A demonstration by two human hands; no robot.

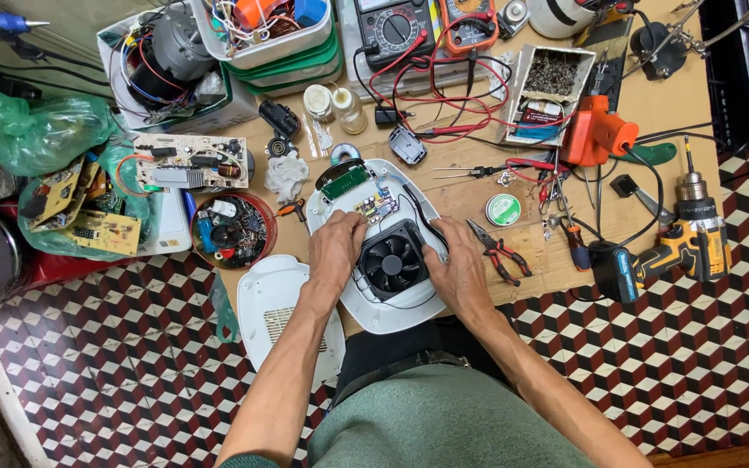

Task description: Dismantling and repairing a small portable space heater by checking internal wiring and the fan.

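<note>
1. A white, rounded plastic appliance shell (392,312) lies open on the brown workbench (652,113), at its near edge just in front of the person; a square black cooling fan (393,263) sits inside it, with a small green circuit board (375,206) just beyond.
2. The left hand (335,247) rests on the fan's left side, fingers curled and pressed together on the frame's far-left corner.
3. The right hand (457,260) cups the fan's right side, fingers bent close together over the edge; whether they pinch the black cable (418,212) I cannot tell.
4. The fan looks light, stiff and brittle: its blades and thin wires seem fragile, so the frame's outer corners are the safe hold.
5. Red-handled pliers (500,254) lie just right; a loose white vented cover (283,316) lies near left.
</note>
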